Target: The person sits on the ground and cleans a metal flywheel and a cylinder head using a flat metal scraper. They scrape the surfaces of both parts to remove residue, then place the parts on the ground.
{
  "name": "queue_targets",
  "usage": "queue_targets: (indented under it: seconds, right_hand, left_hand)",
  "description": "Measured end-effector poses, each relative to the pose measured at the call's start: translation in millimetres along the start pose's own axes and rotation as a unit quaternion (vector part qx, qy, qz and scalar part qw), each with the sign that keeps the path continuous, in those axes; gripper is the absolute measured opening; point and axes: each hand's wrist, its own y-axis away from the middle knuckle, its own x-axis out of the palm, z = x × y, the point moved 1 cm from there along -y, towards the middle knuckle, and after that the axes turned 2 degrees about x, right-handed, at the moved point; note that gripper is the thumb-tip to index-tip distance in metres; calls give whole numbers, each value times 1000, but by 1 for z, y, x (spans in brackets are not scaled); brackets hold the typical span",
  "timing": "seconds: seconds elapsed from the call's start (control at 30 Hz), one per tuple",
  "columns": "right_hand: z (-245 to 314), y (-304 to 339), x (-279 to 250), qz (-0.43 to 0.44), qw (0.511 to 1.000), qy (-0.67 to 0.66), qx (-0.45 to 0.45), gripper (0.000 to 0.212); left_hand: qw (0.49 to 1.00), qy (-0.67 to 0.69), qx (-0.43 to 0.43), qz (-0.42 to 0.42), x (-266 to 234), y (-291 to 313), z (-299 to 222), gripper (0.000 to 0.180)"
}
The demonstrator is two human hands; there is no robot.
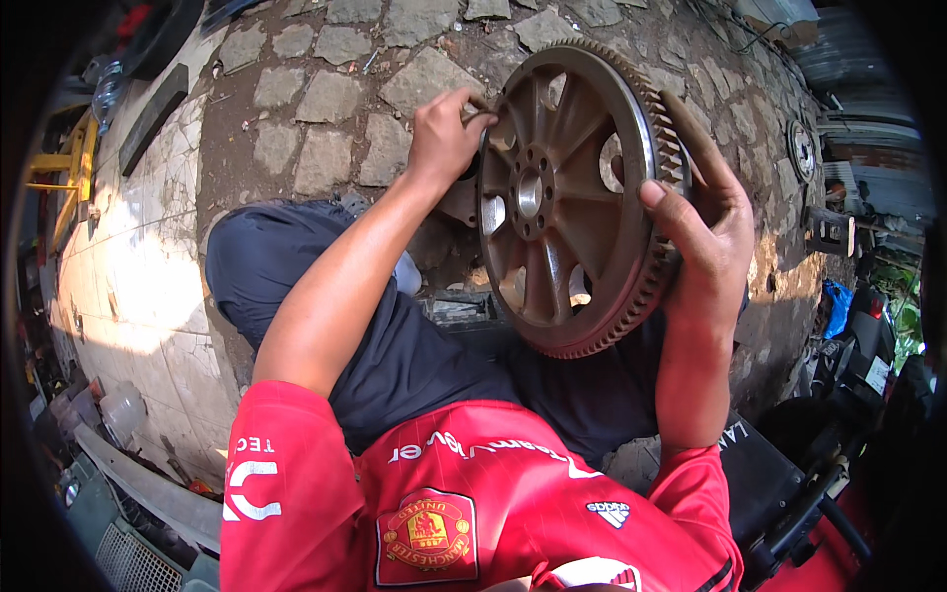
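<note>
A large brown metal flywheel [580, 187] with a toothed outer ring is tilted up in front of me, above my lap. Its face has a round centre hole ringed by bolt holes, plus several wider openings between the spokes. My right hand [705, 217] grips the toothed rim from the right, thumb on the near side and fingers stretched along the far edge. Beside the upper left rim, my left hand [449, 136] is closed, its thumb and forefinger pinched around something small and dark that I cannot make out.
Rough stone paving [340, 97] lies ahead, with pale tiles [148, 247] to the left. A yellow metal frame [74, 178] and a dark bar [154, 118] are at the far left. Another round metal disc [800, 150] lies at the right, near a blue plastic bag [837, 308].
</note>
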Motion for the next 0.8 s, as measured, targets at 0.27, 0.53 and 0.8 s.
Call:
queue_targets:
  seconds: [0.27, 0.53, 0.8]
  right_hand:
    - [2, 0, -4, 1, 1000, -13, 16, 72]
    - [1, 2, 1, 34, 999, 5, 5, 73]
    - [1, -1, 6, 53, 998, 19, -31, 73]
  left_hand:
    - [988, 47, -95, 111, -9, 3, -2, 27]
    - [996, -4, -27, 87, -7, 8, -10, 34]
    - [976, -80, -141, 143, -11, 2, -7, 37]
